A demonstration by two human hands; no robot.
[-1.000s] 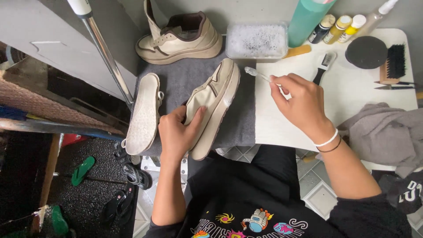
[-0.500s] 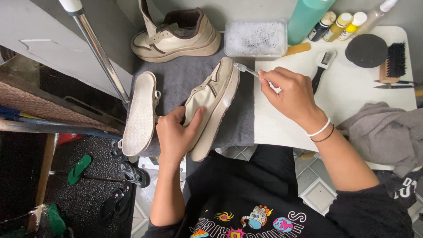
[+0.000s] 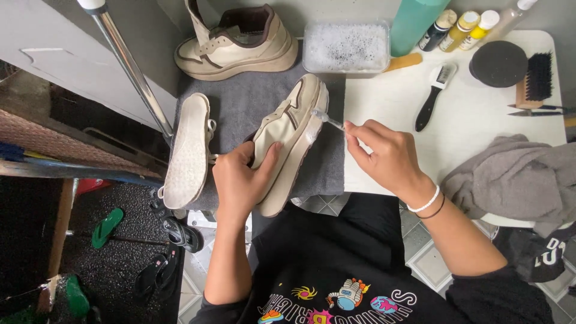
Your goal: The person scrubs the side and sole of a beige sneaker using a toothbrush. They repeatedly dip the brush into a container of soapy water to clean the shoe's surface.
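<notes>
My left hand (image 3: pixel 243 177) grips a cream sneaker (image 3: pixel 291 135) lying on its side on a grey towel (image 3: pixel 249 105), thumb across its upper. My right hand (image 3: pixel 387 153) pinches a small clear-handled brush (image 3: pixel 327 118), and its head touches the sneaker's thick sole near the toe. Another shoe of the same colour lies sole-up (image 3: pixel 187 150) just left of my left hand. A third cream sneaker (image 3: pixel 237 45) stands upright at the back of the towel.
A clear tub of foamy water (image 3: pixel 346 47) sits behind the towel. On the white table (image 3: pixel 480 120) lie a black-handled brush (image 3: pixel 435 96), a wooden brush (image 3: pixel 534 81), a round black pad (image 3: pixel 498 63), bottles (image 3: pixel 459 27) and a grey cloth (image 3: pixel 516 177). A metal pole (image 3: pixel 129 66) slants left.
My right hand has moved left with the small brush, bringing its head from above the table onto the sneaker's sole. The left hand keeps its hold on the sneaker.
</notes>
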